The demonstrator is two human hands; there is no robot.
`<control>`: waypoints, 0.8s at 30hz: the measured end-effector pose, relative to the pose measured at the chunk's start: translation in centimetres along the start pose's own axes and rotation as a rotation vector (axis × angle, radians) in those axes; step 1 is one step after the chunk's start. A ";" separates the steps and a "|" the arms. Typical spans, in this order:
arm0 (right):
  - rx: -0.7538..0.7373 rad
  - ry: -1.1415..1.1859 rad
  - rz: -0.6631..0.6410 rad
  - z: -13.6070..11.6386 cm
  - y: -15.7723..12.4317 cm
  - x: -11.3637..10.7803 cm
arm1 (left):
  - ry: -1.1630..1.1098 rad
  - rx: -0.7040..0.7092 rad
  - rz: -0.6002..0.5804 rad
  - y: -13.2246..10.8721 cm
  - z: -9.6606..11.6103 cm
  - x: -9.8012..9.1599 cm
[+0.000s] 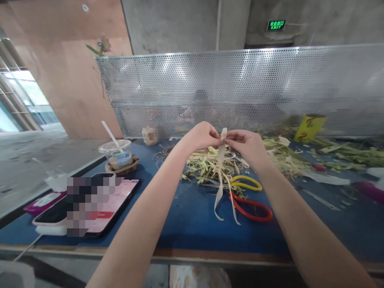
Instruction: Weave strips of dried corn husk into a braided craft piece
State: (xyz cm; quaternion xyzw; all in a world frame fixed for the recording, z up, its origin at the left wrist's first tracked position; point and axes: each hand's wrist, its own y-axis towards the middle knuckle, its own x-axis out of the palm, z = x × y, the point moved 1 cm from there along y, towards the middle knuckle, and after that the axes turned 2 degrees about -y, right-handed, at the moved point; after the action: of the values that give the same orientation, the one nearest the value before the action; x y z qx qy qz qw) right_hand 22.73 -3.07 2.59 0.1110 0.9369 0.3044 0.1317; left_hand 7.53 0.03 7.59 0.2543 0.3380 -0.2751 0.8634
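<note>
Right now the left hand [201, 137] and the right hand [246, 145] are both pinching a pale leaf strip [221, 154], holding it up over the blue desk [186, 216], above the yellow scissors [246, 183].

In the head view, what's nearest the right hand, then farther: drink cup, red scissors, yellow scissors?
From the right hand, pinching the pale strip:
1. yellow scissors, just below.
2. red scissors, lower still.
3. drink cup, far left.

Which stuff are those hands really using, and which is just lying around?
In use: long pale leaf strip, pinched between left hand and right hand.
Lying about: yellow-handled scissors, red-handled scissors, clear lidded plastic cup, black-edged phone, pale scrap heap.
</note>
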 end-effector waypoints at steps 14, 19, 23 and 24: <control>-0.130 -0.432 0.065 0.5 -0.3 0.7 | 0.454 0.069 0.209 0.7 0.3 1.8; -0.098 -0.429 0.055 0.6 -0.4 0.5 | 0.526 0.072 0.221 0.7 0.4 2.5; -0.135 -0.553 0.050 0.6 -0.6 0.8 | 0.593 -0.006 0.203 0.8 0.6 3.1; -0.144 -0.572 0.055 0.6 -0.6 0.9 | 0.605 -0.012 0.194 0.8 0.6 3.2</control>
State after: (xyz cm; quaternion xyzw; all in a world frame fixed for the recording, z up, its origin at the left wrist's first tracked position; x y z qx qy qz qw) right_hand 22.04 -2.99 1.58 0.2082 0.8344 0.3298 0.3895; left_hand 10.31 -0.76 5.89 0.3506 0.5554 -0.1014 0.7472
